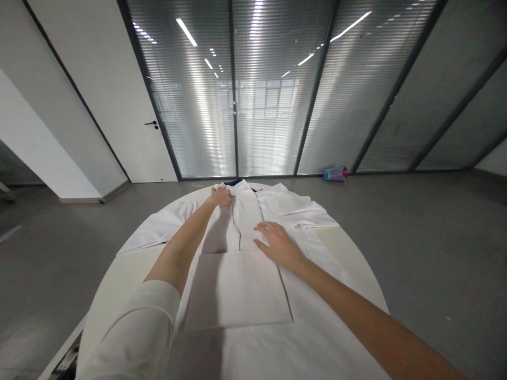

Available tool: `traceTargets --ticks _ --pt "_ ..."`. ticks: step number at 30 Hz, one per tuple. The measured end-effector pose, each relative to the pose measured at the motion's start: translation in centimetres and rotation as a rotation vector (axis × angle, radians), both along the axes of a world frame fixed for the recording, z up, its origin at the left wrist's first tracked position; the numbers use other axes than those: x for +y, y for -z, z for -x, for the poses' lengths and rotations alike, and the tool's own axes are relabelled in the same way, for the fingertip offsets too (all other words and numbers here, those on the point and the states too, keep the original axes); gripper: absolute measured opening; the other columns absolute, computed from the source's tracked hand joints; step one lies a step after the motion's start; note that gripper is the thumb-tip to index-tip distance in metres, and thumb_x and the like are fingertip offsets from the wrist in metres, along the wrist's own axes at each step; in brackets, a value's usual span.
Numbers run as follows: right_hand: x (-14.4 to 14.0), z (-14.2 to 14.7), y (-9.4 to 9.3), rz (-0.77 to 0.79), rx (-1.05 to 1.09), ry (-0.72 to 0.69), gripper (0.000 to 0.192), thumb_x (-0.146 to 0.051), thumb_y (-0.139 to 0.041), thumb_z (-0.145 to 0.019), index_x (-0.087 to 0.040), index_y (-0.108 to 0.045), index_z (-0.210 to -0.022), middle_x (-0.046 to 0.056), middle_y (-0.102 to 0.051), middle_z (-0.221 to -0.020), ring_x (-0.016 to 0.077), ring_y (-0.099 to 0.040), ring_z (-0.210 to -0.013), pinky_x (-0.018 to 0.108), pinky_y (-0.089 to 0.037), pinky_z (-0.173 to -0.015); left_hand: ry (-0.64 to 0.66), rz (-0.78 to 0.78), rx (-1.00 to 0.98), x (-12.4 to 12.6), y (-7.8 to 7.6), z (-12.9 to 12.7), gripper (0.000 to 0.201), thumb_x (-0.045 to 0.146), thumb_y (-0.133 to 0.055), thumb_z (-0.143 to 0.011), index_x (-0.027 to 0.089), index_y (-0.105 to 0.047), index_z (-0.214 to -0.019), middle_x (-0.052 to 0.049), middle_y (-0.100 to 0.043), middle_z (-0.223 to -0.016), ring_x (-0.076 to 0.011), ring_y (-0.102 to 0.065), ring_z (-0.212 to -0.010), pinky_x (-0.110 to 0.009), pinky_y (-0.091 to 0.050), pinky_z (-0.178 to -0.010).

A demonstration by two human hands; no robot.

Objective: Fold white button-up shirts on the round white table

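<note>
A white shirt [317, 295] lies spread over a round table, its sleeves out to both sides. On its middle lies a flat white panel [241, 295] with straight edges, and a narrower white strip [247, 216] runs from it toward the collar end. My left hand [219, 197] is at the far end by the collar, fingers curled down on the shirt's cloth; the fingertips are partly hidden. Over the strip's right side, near the panel's upper edge, my right hand [275, 243] is open with its fingers apart, holding nothing.
The pale round tabletop [352, 248] shows beside the shirt. Beyond it is grey floor [428, 248], with a blue and pink basket-like thing [335, 173] lying by the glass partition [265, 105]. A white door [138, 105] stands at the left.
</note>
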State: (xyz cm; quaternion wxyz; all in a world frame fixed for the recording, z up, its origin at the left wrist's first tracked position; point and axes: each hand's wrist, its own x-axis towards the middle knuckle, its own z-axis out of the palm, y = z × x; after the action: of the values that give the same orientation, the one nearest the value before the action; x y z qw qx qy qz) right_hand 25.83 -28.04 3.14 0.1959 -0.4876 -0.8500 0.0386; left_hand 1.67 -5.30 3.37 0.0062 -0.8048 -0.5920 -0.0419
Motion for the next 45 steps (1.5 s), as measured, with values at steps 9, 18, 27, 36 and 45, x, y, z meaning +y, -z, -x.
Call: traceTargets --ticks 9,18,27,36,45 --pt "14.5 0.4 -4.1 -0.179 -0.160 0.080 0.068 -0.010 -0.060 -0.088 -0.021 -0.038 -0.151 0.017 -0.041 -0.151 0.0306 -0.039 -0.139 0.051 -0.030 -0.115 0.126 -0.217 0.007 -3.3 -1.4 0.0 0.035 0.011 -0.053 -0.083 0.016 -0.063 -0.116 -0.015 -0.066 -0.121 -0.0296 -0.058 -0.114 -0.045 -0.027 -0.105" --pt "18.9 2.1 -6.6 -0.039 -0.296 -0.011 0.068 -0.027 -0.074 -0.081 -0.027 -0.050 -0.144 0.009 -0.058 -0.141 0.0288 -0.056 -0.124 0.052 -0.029 -0.113 0.331 -0.346 0.112 -7.5 -3.9 1.6 0.035 0.011 -0.047 -0.091 0.018 -0.067 -0.118 -0.011 -0.065 -0.119 -0.0266 -0.058 -0.114 -0.039 -0.039 -0.097" --pt "7.0 2.9 -4.6 -0.273 -0.378 0.002 0.029 -0.010 -0.040 -0.097 -0.010 -0.065 -0.111 0.015 -0.068 -0.109 0.0257 -0.060 -0.106 0.043 -0.031 -0.099 0.205 -0.286 0.182 -17.6 -3.3 -0.6 0.028 0.010 -0.043 -0.095 0.016 -0.065 -0.111 -0.012 -0.064 -0.104 -0.0261 -0.060 -0.095 -0.037 -0.045 -0.076" --pt "1.2 2.5 0.9 -0.343 -0.366 0.069 0.029 -0.011 -0.043 -0.095 -0.015 -0.063 -0.116 0.016 -0.066 -0.103 0.0286 -0.055 -0.095 0.043 -0.030 -0.087 0.154 -0.381 0.065 -22.3 1.5 0.6 0.026 0.023 -0.048 -0.096 0.022 -0.062 -0.117 -0.014 -0.061 -0.119 -0.0313 -0.053 -0.108 -0.047 -0.038 -0.090" --pt "1.4 3.1 -0.4 -0.308 -0.329 0.106 0.023 -0.011 -0.044 -0.094 -0.015 -0.061 -0.110 0.014 -0.066 -0.100 0.0281 -0.055 -0.094 0.042 -0.029 -0.086 0.077 -0.409 0.058 -22.9 0.7 -0.6 0.030 0.039 -0.051 -0.097 0.023 -0.059 -0.121 -0.015 -0.060 -0.118 -0.0317 -0.053 -0.105 -0.045 -0.036 -0.087"
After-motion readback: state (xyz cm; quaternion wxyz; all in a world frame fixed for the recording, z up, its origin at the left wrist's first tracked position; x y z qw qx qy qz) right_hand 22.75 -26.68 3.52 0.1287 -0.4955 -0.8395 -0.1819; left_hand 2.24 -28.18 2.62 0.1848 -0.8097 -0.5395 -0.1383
